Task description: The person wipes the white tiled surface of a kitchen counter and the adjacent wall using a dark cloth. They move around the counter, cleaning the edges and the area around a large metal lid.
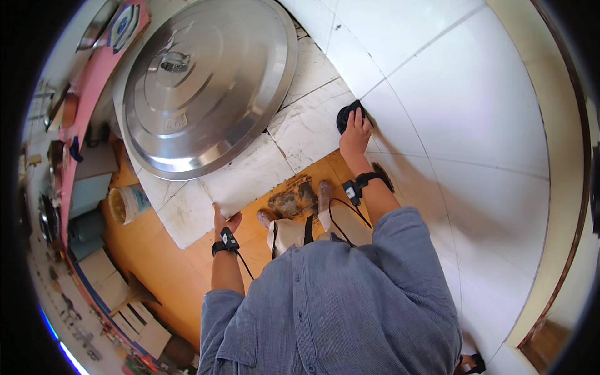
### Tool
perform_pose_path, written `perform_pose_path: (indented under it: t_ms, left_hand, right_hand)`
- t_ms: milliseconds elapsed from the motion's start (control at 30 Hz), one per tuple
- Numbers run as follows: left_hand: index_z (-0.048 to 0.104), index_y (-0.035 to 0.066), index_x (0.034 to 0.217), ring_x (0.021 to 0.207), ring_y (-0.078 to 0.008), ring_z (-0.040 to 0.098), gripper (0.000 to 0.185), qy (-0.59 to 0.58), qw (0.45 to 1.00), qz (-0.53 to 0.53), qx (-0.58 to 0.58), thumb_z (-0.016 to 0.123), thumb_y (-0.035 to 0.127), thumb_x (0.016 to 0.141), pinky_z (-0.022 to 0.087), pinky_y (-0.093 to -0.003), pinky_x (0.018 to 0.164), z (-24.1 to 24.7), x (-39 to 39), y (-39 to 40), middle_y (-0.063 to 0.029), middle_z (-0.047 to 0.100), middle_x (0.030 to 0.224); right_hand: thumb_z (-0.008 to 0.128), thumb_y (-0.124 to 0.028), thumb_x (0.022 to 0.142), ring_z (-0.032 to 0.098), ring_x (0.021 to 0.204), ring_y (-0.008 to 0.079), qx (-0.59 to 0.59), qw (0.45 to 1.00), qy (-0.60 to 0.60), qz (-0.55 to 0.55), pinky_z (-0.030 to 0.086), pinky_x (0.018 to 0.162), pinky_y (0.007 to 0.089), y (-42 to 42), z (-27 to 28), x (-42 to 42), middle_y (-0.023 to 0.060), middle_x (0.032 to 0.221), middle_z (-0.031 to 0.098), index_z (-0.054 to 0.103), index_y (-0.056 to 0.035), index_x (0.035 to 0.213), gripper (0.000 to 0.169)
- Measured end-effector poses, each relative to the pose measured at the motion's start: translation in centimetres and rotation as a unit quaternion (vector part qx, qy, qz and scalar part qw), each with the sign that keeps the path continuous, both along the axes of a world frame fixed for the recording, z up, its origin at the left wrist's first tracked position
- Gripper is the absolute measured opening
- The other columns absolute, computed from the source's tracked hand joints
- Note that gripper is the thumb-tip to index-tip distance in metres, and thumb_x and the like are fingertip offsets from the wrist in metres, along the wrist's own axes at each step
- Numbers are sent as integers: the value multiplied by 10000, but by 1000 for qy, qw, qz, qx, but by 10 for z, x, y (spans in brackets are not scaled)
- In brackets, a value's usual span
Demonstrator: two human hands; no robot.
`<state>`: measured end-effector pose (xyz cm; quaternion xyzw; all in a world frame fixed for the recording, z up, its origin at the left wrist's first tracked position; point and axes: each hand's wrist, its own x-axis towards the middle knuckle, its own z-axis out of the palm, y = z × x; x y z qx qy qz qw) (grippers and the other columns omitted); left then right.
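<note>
My right hand (pixel 356 131) is on a black cloth or pad (pixel 348 117), at the corner where the white tiled ledge (pixel 243 180) meets the tiled wall. The fingers lie over the black thing, and its underside is hidden. My left hand (pixel 227 219) is at the front edge of the ledge, fingers apart, with nothing held in it. A large round stainless steel lid (pixel 234 89) with a metal handle (pixel 175 62) covers much of the ledge beyond my hands. Brown stains mark the tiles near the lid.
White wall tiles (pixel 473 112) rise at the right. On the orange floor (pixel 154 262) a white plastic bucket (pixel 126 205) stands left of the ledge. Farther left runs a pink-topped counter (pixel 89 93) with pans and dishes. Cables hang from both wrist devices.
</note>
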<state>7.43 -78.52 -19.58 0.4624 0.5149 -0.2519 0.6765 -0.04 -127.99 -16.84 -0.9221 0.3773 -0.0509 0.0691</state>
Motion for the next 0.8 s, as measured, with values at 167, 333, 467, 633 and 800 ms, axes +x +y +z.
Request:
perform_pose_path:
  t_ms: [167, 333, 467, 633, 800]
  left_hand:
    - [341, 43, 1383, 1131, -413, 481, 931, -13, 1000, -4, 16, 653, 680, 781, 434, -564, 952, -8, -9, 10, -232, 401, 1314]
    - [396, 61, 1359, 1124, -381, 505, 875, -7, 1000, 26, 16, 656, 670, 787, 455, -535, 929, -2, -10, 1, -197, 455, 1302]
    - [449, 77, 1311, 1066, -339, 553, 788, -37, 999, -4, -25, 639, 656, 812, 490, -494, 887, 0, -14, 4, -163, 526, 1228]
    - [474, 72, 1270, 1008, -323, 584, 738, -28, 999, 18, 3, 627, 644, 829, 508, -486, 855, -2, -12, 0, -155, 562, 1173]
    - [489, 60, 1246, 915, -335, 614, 718, -41, 999, 30, -7, 637, 627, 831, 514, -493, 843, -2, -11, -4, -158, 594, 1090]
  right_hand:
    - [565, -36, 830, 365, 1269, 336, -6, 999, 7, 54, 352, 1031, 468, -15, 2, 41, 94, 1541, 272, 415, -40, 1401, 591]
    - [573, -30, 816, 388, 1247, 348, -2, 994, 10, 107, 385, 1004, 445, -37, 7, 106, 106, 1531, 287, 405, -22, 1408, 615]
    - [595, -39, 812, 381, 1263, 352, -33, 989, 39, 137, 383, 1022, 432, -44, 9, 144, 107, 1537, 272, 386, -26, 1425, 648]
    - [603, -49, 813, 389, 1258, 353, -42, 987, 54, 147, 387, 1019, 427, -51, 8, 157, 99, 1535, 276, 375, -31, 1433, 661]
    - [617, -75, 813, 432, 1208, 305, -91, 978, 58, 177, 411, 946, 383, -50, 21, 158, 80, 1473, 384, 466, -33, 1374, 582]
